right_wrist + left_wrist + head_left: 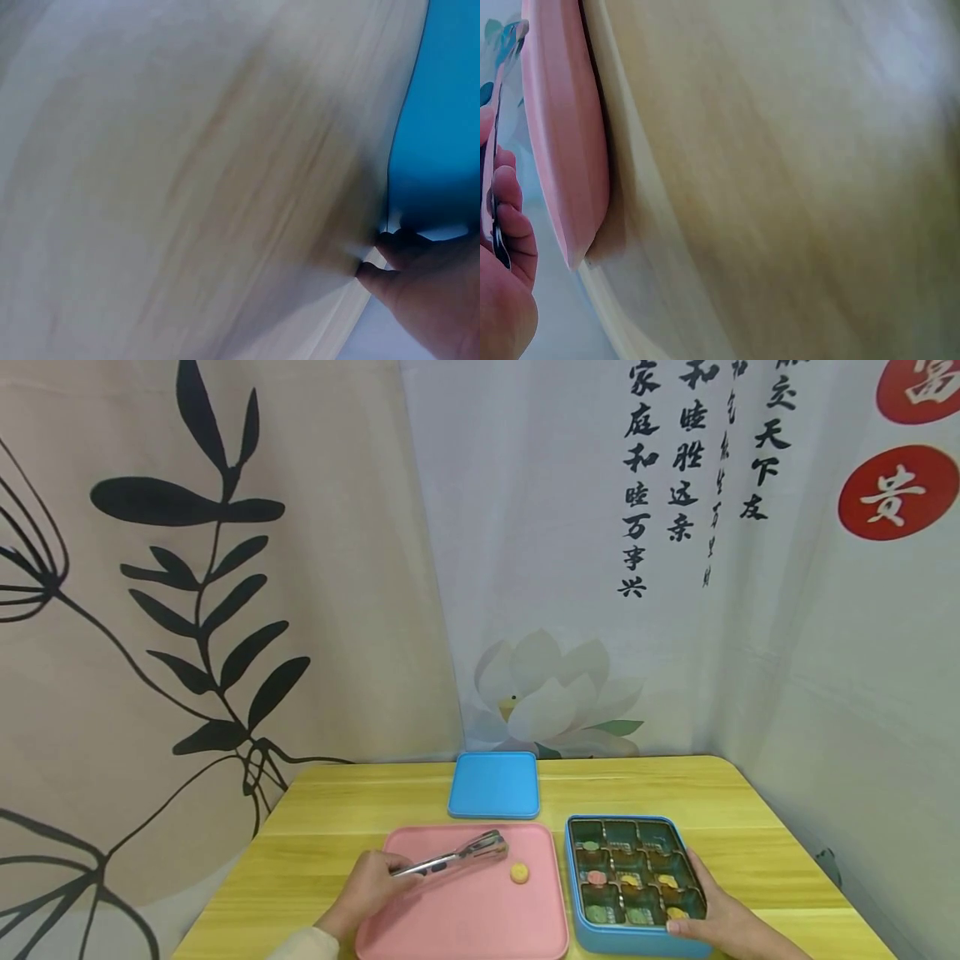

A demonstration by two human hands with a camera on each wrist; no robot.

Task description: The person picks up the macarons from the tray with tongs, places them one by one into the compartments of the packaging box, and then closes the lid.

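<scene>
Left hand (370, 887) grips tongs (454, 855); right hand (726, 920) — holds box (633, 941).

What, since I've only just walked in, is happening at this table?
A person's left hand holds metal tongs over a pink tray, where one round yellow piece lies apart from the tips. The right hand holds a divided blue box by its side; small green, pink and yellow pieces sit inside. What looks like its blue lid lies behind the tray.

one pink tray (465, 935), one box (637, 940), one tongs (450, 858) show.
</scene>
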